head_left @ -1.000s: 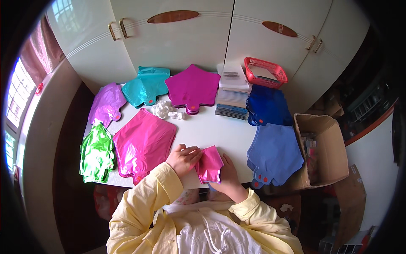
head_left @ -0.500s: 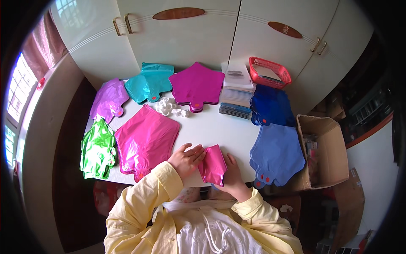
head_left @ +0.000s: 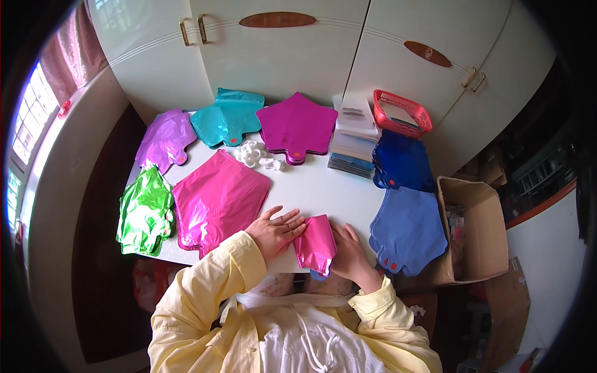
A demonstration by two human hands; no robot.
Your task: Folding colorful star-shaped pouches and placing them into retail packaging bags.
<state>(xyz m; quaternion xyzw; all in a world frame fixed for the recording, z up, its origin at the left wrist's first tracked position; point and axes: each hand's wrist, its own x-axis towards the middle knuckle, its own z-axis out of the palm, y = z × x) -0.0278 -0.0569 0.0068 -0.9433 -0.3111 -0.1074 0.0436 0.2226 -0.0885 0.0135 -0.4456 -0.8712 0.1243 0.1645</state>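
Observation:
A folded pink foil balloon (head_left: 315, 241) lies near the front edge of the table, between my two hands. My left hand (head_left: 277, 234) rests at its left edge, fingers stretched out flat and the tips just touching the foil. Along its right edge lies my right hand (head_left: 351, 253), palm down with straight fingers; part of it meets the foil's side. A small blue bit shows under the balloon's lower end. Further left is a stack of larger flat pink foil balloons (head_left: 224, 196), partly covered by my left sleeve.
Flat star-shaped foil balloons ring the white table: green (head_left: 146, 211), lilac (head_left: 165, 140), teal (head_left: 227, 121), magenta (head_left: 297, 124), dark blue (head_left: 404, 160), light blue (head_left: 407, 230). White ribbon coils (head_left: 250, 153), stacked packets (head_left: 354, 140), a red basket (head_left: 403, 112) and a cardboard box (head_left: 479, 233) stand around.
My right hand has flattened out beside the balloon, from curling round its right edge. My left hand has barely moved. The whole view has shifted slightly.

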